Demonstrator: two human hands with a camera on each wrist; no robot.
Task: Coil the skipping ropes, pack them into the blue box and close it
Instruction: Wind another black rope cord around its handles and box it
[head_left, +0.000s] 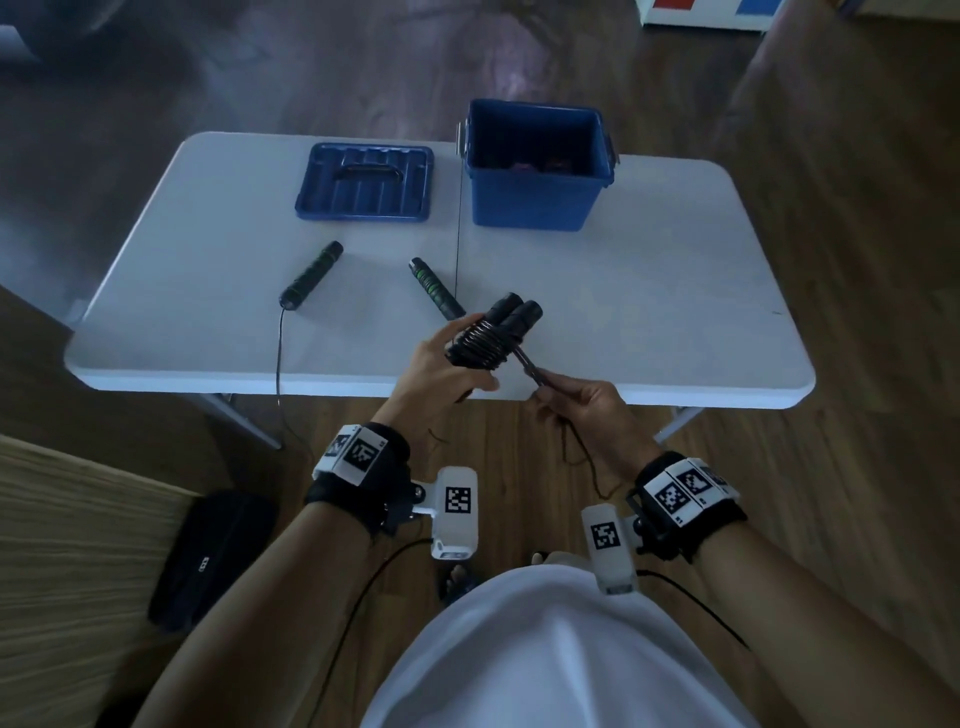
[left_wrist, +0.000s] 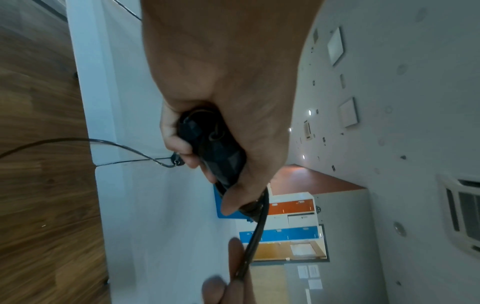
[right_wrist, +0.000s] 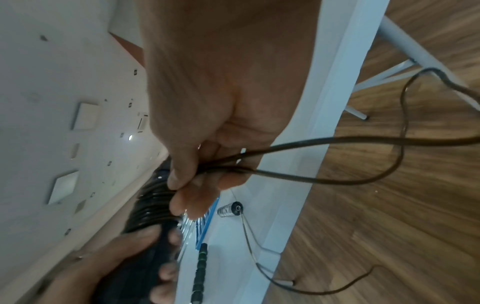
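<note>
My left hand (head_left: 452, 358) grips two black skipping-rope handles (head_left: 511, 317) held side by side, with the brown cord wound round them in several turns (head_left: 480, 340). My right hand (head_left: 571, 402) pinches the free cord (head_left: 530, 366) just right of the bundle; a loose loop (right_wrist: 389, 160) hangs below it. In the left wrist view the handles (left_wrist: 215, 152) sit in my curled fingers. A second rope lies on the white table (head_left: 649, 291): two black-green handles (head_left: 311, 273) (head_left: 434, 286), its thin cord (head_left: 279, 358) dropping over the front edge. The open blue box (head_left: 537, 166) stands at the back.
The blue lid (head_left: 365, 182) lies upside down left of the box. Dark things lie at the box's bottom. A black pouch (head_left: 208, 556) sits on the wooden floor beside a pale wooden surface (head_left: 78, 545) at the lower left.
</note>
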